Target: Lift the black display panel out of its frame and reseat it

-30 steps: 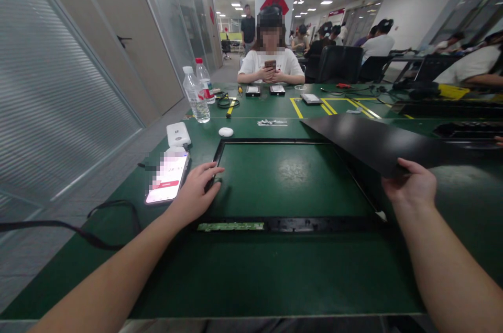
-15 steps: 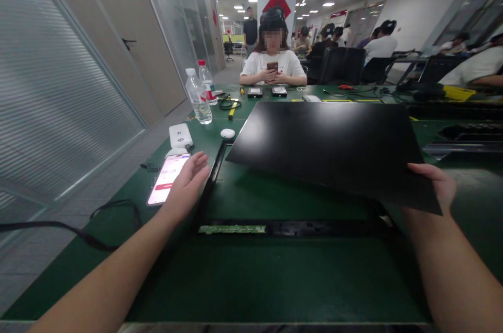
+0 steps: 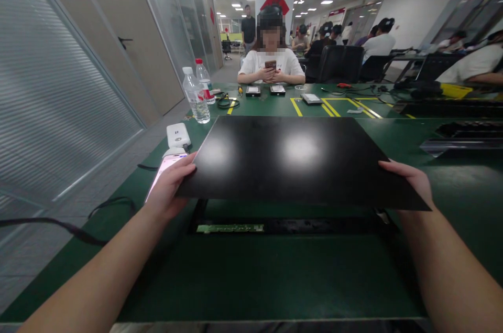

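A large flat black panel (image 3: 259,165) with a glossy sheen is held above the table by its two short sides. My left hand (image 3: 167,183) grips its left edge, thumb on top and the other fingers underneath. At the right edge, my right hand (image 3: 411,181) holds it the same way. Below the panel lies a black frame (image 3: 314,226), mostly hidden; its near bar carries a green circuit board strip (image 3: 230,228). Partly behind my left hand is a lit phone (image 3: 159,173).
On the green table (image 3: 275,275), a white power bank (image 3: 178,135) and two bottles (image 3: 195,94) stand left. Hard drives (image 3: 277,90) lie at the far side, before a seated person (image 3: 271,63) holding a phone. Dark strips (image 3: 467,139) lie right.
My left hand, open before, has taken hold of the panel's left edge. The panel has shifted left and levelled out, covering more of the frame; my right hand moved left with it.
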The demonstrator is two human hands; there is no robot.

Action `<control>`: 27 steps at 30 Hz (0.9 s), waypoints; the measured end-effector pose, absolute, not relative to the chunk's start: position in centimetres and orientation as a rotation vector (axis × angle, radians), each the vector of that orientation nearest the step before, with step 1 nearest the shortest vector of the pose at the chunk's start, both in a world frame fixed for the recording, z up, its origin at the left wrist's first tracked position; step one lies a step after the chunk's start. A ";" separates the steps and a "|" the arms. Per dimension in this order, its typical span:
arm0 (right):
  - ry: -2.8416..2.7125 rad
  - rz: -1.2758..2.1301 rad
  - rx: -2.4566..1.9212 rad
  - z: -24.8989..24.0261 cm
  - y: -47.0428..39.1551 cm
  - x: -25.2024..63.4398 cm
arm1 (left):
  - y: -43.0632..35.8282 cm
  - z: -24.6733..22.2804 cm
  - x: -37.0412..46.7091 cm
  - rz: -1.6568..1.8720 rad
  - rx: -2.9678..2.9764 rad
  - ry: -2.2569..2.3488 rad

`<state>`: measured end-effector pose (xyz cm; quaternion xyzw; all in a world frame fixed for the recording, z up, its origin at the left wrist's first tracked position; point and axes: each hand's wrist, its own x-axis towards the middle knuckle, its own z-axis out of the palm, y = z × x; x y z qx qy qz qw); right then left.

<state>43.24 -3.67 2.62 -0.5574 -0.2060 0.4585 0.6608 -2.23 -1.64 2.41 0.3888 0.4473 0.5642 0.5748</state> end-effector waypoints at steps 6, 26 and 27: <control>-0.559 1.355 -1.400 2.1 -3.5 43.0 | -1.4 2.6 -2.5 1.446 0.882 1.014; -0.782 0.847 -1.644 0.2 -2.2 43.7 | -1.7 2.5 -2.3 1.485 0.874 1.151; -0.808 0.820 -1.659 0.1 -2.2 43.7 | -1.8 2.6 -2.2 1.489 0.868 1.153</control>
